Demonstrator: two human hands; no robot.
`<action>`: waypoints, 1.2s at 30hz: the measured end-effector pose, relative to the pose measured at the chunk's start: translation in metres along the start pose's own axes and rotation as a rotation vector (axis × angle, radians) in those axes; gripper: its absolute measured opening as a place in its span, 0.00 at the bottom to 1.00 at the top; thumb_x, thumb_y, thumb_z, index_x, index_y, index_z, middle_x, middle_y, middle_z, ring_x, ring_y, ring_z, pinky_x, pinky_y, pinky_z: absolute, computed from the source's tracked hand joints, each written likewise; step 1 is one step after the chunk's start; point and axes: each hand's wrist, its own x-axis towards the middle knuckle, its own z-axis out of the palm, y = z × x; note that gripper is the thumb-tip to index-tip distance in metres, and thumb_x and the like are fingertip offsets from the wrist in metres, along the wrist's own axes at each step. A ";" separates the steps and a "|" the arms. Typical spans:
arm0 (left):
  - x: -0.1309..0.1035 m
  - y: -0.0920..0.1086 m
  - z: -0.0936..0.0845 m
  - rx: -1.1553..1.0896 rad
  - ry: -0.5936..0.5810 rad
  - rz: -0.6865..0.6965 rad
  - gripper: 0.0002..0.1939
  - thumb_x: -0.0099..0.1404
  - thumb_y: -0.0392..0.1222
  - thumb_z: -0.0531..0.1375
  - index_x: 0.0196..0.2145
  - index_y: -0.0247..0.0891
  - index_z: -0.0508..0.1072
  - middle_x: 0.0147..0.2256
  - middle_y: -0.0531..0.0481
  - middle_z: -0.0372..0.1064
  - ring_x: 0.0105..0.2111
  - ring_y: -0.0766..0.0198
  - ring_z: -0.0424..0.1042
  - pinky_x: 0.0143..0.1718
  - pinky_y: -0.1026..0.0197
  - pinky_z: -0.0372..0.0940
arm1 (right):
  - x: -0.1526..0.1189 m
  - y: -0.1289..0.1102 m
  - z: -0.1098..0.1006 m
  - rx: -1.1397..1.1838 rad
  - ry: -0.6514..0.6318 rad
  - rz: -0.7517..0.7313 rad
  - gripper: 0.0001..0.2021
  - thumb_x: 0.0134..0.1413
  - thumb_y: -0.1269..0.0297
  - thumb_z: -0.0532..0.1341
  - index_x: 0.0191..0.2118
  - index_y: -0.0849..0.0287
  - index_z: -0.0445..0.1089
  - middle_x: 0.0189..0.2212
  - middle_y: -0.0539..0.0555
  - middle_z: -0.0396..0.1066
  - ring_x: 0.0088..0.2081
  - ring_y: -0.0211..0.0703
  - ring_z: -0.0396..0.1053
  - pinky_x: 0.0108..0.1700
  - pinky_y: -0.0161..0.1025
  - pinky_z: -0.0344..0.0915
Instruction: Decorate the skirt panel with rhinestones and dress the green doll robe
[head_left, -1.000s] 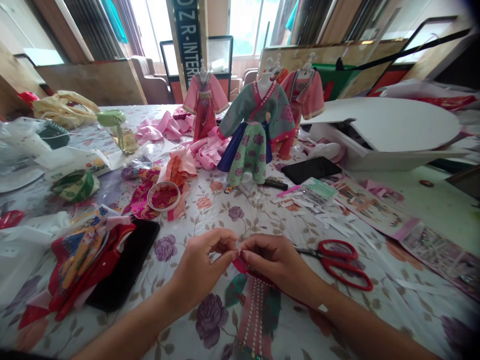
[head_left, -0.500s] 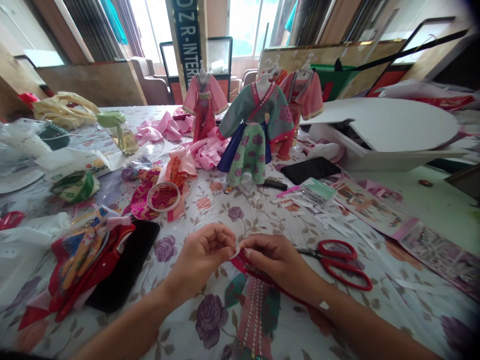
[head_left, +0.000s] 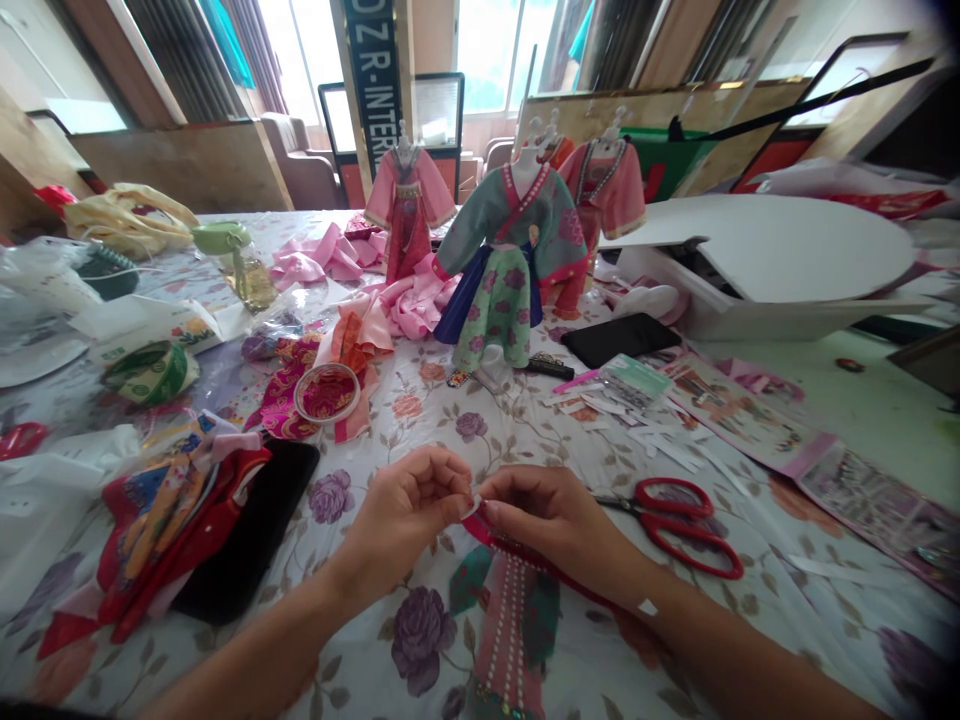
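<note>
The left hand (head_left: 409, 510) and right hand (head_left: 544, 520) meet fingertip to fingertip low in the middle of the table, both pinched shut on a tiny white scrap (head_left: 474, 500) — possibly a bit of tape or paper, too small to tell. The left hand's fingers curl in toward the palm; the right hand rests its heel on a small pink doll garment (head_left: 510, 630) with rows of white beads and green side panels, which lies flat on the floral tablecloth (head_left: 420, 400) just below the hands. A dark red edge of that garment shows right under the right hand's fingers.

Just right of the right hand lie red-handled scissors (head_left: 675, 525), blades pointing toward the hand, not touching it. To the left of the left hand sits a heap of red and patterned fabric (head_left: 161, 515) over a black flat case (head_left: 255, 540).

Further back, a round tape roll (head_left: 328, 390) lies on orange and magenta cloth. Beyond it stand three dressed doll mannequins — a green-and-blue floral costume (head_left: 510, 270) in front, a pink one (head_left: 409, 210) behind to the left, and another pink one (head_left: 607, 190) to the right. A black phone (head_left: 622, 338) lies near the green costume's base, with printed instruction sheets (head_left: 750, 425) running along the right side and a white round board (head_left: 787, 245) behind them.
</note>
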 end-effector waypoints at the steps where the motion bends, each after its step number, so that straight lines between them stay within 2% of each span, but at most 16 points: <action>1: 0.000 0.000 0.000 0.002 -0.001 0.003 0.08 0.57 0.33 0.63 0.36 0.36 0.70 0.31 0.51 0.69 0.33 0.68 0.69 0.36 0.65 0.64 | 0.000 0.001 0.000 0.000 0.002 0.002 0.11 0.51 0.58 0.62 0.32 0.62 0.72 0.24 0.50 0.67 0.25 0.34 0.59 0.27 0.32 0.54; 13: 0.000 0.002 0.002 0.053 0.011 0.015 0.07 0.57 0.34 0.63 0.35 0.35 0.70 0.33 0.50 0.69 0.34 0.66 0.68 0.37 0.63 0.63 | 0.001 0.002 -0.002 0.024 -0.014 -0.014 0.10 0.52 0.60 0.62 0.33 0.62 0.73 0.26 0.51 0.69 0.27 0.34 0.60 0.29 0.32 0.55; 21: 0.000 -0.002 0.000 -0.023 -0.018 0.015 0.07 0.57 0.33 0.62 0.35 0.36 0.70 0.33 0.50 0.68 0.35 0.66 0.68 0.37 0.64 0.63 | 0.001 -0.001 -0.002 0.010 -0.015 -0.010 0.09 0.50 0.61 0.62 0.31 0.63 0.74 0.24 0.50 0.68 0.26 0.34 0.59 0.28 0.31 0.54; 36: 0.002 -0.004 -0.001 -0.086 -0.036 -0.027 0.06 0.56 0.34 0.64 0.34 0.36 0.71 0.33 0.51 0.69 0.35 0.68 0.68 0.36 0.66 0.63 | 0.001 0.004 -0.003 -0.043 -0.037 -0.044 0.08 0.53 0.63 0.59 0.33 0.62 0.72 0.25 0.50 0.66 0.26 0.34 0.57 0.28 0.32 0.53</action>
